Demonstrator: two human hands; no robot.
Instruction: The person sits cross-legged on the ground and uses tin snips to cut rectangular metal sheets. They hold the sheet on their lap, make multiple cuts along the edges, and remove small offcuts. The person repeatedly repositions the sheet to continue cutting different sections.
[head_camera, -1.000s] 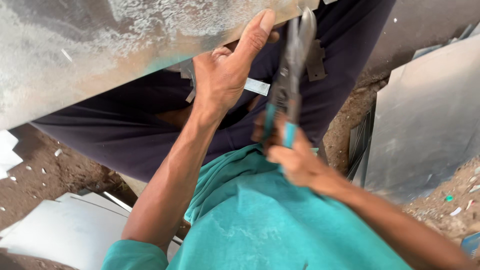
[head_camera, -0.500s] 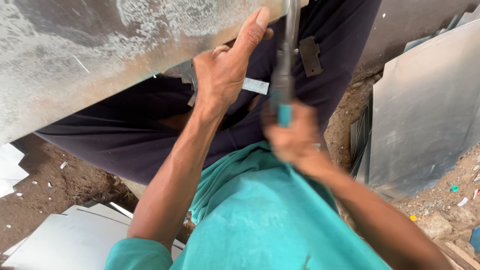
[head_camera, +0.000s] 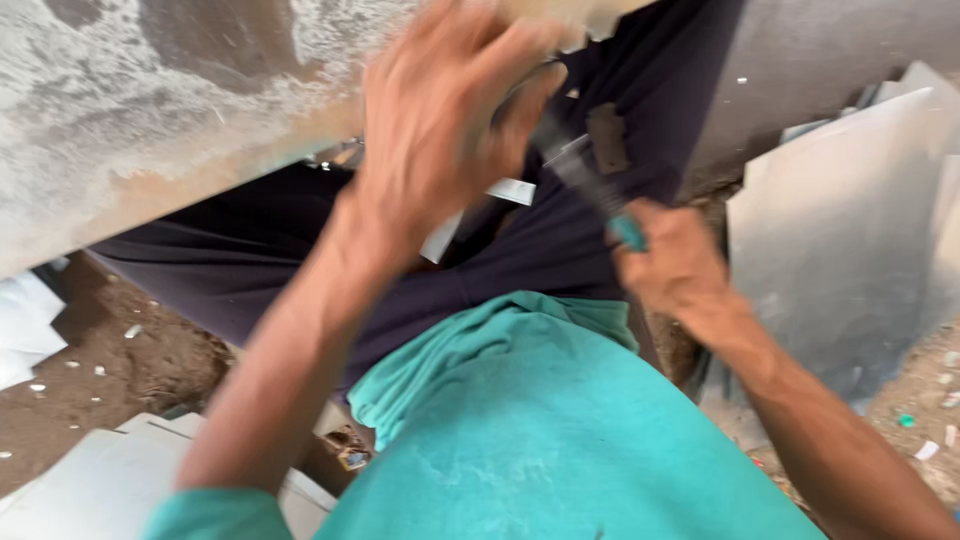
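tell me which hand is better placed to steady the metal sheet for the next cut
Probably the left. The left hand is raised at the edge of the grey metal sheet, fingers spread, while the right hand is closed around the teal-handled snips, lower down.

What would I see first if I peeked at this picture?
A big blurry left hand spread near the edge of a grey metal sheet up top. To the right, the right hand grips snips with teal handles. Below is a teal shirt.
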